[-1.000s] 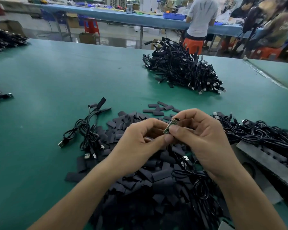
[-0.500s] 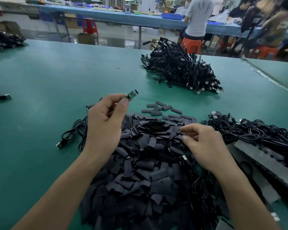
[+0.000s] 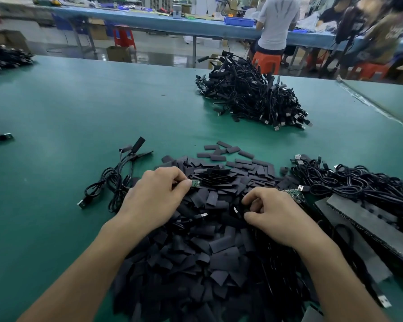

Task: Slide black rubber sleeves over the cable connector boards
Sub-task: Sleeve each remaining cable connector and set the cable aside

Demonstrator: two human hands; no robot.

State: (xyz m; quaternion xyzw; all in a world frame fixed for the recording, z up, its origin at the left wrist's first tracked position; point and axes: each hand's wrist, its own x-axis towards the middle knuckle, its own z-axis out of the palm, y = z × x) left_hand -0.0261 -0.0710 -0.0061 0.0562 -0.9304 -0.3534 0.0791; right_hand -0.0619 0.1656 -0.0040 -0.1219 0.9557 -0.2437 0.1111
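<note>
The left hand (image 3: 154,198), raised to the left half a second ago, has come down and now holds the connector board (image 3: 196,183) low over the sleeve pile (image 3: 219,249). The right hand (image 3: 277,216) has drawn nearer, its fingers now curled into the pile (whether a sleeve is pinched cannot be told).

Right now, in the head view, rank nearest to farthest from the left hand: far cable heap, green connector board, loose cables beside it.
1. The green connector board, pinched in the left hand.
2. The loose cables, just to its left.
3. The far cable heap, far side, rightward.
</note>
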